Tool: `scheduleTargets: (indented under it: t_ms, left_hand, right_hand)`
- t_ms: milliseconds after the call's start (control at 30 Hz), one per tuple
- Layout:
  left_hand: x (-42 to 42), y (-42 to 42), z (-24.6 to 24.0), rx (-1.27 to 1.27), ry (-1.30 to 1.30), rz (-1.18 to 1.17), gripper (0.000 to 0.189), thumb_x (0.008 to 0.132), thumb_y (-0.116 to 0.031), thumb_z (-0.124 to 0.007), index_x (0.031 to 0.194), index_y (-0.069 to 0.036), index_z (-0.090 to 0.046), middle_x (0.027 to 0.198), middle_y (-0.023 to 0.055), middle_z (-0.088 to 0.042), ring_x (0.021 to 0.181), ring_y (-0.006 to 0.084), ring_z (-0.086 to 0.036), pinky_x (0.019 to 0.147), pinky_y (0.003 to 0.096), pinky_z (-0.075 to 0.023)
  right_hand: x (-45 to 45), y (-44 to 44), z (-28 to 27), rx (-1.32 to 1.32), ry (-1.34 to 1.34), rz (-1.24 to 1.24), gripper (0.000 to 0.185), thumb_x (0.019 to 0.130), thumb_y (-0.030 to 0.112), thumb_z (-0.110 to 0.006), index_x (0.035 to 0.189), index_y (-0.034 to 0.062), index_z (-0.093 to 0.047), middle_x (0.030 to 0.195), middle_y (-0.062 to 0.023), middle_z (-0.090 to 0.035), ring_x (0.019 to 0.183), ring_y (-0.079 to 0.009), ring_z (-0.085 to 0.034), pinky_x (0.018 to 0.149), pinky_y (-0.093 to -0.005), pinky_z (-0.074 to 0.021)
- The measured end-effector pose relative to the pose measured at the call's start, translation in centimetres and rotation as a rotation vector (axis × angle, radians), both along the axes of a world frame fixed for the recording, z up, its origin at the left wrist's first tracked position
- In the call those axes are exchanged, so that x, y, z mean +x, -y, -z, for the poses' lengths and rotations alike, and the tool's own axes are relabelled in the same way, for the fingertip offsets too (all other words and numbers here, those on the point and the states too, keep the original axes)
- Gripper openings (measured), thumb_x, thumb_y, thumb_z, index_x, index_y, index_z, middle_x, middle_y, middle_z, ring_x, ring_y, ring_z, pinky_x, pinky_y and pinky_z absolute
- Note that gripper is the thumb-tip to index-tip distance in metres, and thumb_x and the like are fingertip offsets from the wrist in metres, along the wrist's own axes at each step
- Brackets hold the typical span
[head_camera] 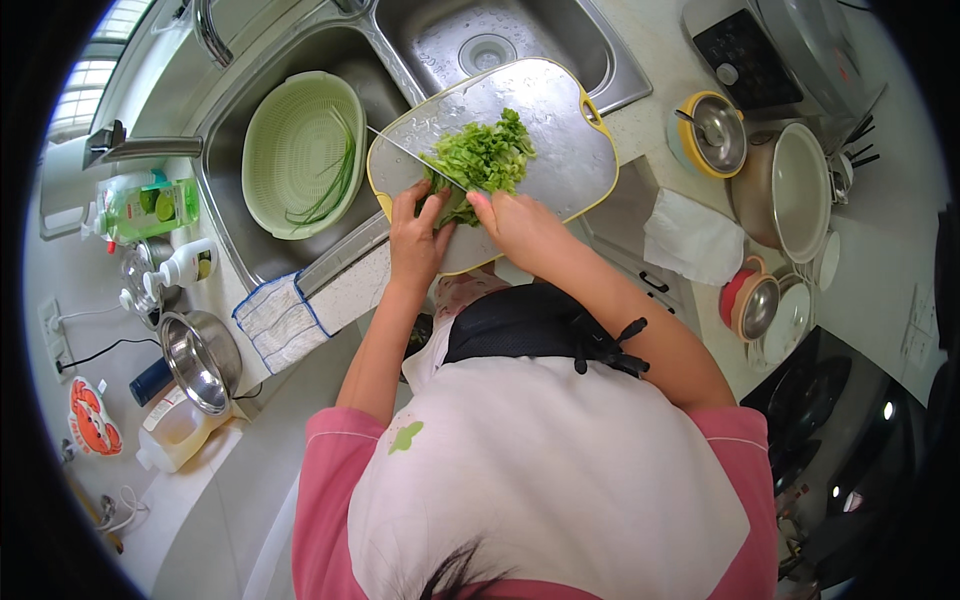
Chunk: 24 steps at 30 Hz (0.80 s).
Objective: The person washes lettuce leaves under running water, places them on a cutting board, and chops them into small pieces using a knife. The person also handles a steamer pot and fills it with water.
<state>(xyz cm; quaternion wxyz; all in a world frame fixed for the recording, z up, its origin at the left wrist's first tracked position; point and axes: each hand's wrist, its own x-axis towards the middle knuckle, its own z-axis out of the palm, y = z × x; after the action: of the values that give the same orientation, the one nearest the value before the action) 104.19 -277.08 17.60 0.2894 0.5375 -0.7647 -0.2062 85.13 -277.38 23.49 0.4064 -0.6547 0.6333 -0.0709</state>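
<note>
My right hand (529,229) grips a kitchen knife (411,154), its thin blade pointing up and left across the greens; the handle is hidden in my fist. With bent fingers my left hand (416,244) presses uncut lettuce leaves (466,214) close beside the blade. Beyond the knife lies a pile of chopped lettuce (487,154). All of it rests on a steel-surfaced cutting board (576,176) with a yellow rim, which overlaps the counter edge and the sink.
Scallions (334,184) lie in a pale green colander (270,150) inside the left sink basin (289,266). A cloth (281,322) drapes over the counter edge. Bottles and a steel bowl (199,360) stand left. To the right are a yellow-rimmed bowl (720,135), a large pot (802,195) and a white cloth (690,236).
</note>
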Motion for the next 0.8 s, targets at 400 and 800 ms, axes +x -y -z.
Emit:
scheduleTargets:
  t_ms: [400,800]
  left_hand:
    - [0.0,-1.0,0.6,-0.077,0.018,-0.080,0.055,0.067,-0.007,-0.079,0.120,-0.012,-0.064,0.129,0.0146,-0.055,0.119,0.0370,-0.053,0.099,0.0461,-0.0440]
    - [-0.3,-1.6,-1.0,-0.057,0.060,-0.036,0.050,0.083,-0.030,-0.074,0.126,-0.008,-0.060,0.133,0.0217,-0.050,0.121,0.0416,-0.050,0.101,0.0495,-0.0418]
  right_hand:
    - [-3.3,-3.4,-3.5,0.007,0.138,0.082,0.053,0.106,0.042,-0.039,0.085,-0.0028,-0.056,0.071,-0.0290,-0.062,0.073,-0.0496,-0.061,0.066,-0.0547,-0.0469]
    - [-3.2,-4.7,-4.2,-0.017,0.187,0.129,0.052,0.106,0.042,-0.038,0.082,-0.0018,-0.053,0.069,-0.0274,-0.061,0.070,-0.0486,-0.059,0.062,-0.0533,-0.0453]
